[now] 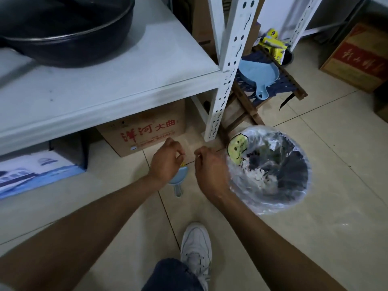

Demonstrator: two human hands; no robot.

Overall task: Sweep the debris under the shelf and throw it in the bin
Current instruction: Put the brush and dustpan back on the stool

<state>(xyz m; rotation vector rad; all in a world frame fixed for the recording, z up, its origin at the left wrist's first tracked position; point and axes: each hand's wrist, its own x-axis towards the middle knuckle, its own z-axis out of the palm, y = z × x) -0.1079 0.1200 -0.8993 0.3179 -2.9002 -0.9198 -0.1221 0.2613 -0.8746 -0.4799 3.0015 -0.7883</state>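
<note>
My left hand (165,161) is closed over a small light-blue brush (178,181) with yellow bristles, held just above the floor tiles in front of the white metal shelf (126,97). Its handle points back toward me. My right hand (209,171) hovers beside it with fingertips pinched together; I see nothing in them. This hand is close to the left rim of the round bin (294,198). The bin is lined with a clear plastic bag and holds white scraps. A light-blue dustpan (258,75) lies on a wooden stool behind the shelf post.
A cardboard box with red lettering (147,133) and a blue-and-white box (37,171) sit under the shelf. A black wok (63,32) rests on the shelf. The shelf post (218,114) stands by the bin. My white shoe (196,248) is below my hands. Another carton (357,59) is far right.
</note>
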